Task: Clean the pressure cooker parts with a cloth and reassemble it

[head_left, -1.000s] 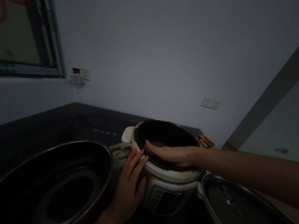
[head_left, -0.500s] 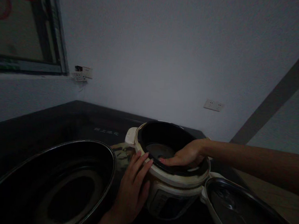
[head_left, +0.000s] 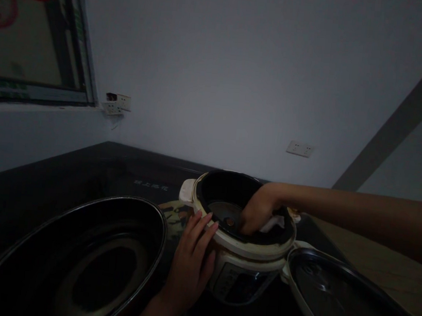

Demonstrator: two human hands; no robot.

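A white electric cooker [head_left: 231, 242] with its lid [head_left: 335, 294] swung down to the right stands on the dark countertop. Inside its dark cavity, at the bottom, lies a round heating plate [head_left: 224, 212] with a small central button. My right hand [head_left: 260, 210] reaches in over the right rim, its fingers closed on a white cloth [head_left: 273, 223]; most of the cloth is hidden, and whether it is paper or fabric is unclear. Against the near-left rim rests my left hand [head_left: 194, 259], fingers stretched out and touching the outer wall.
A big black pan [head_left: 114, 267] fills the lower left, close beside my left forearm. The countertop [head_left: 123, 163] runs back to a pale wall with a socket [head_left: 300, 148] and more sockets [head_left: 118, 103] near the window. Wooden flooring [head_left: 364, 257] shows at right.
My right hand has turned over and drawn in inside the cavity, uncovering more of the plate and the white cloth. My left hand stays at the rim.
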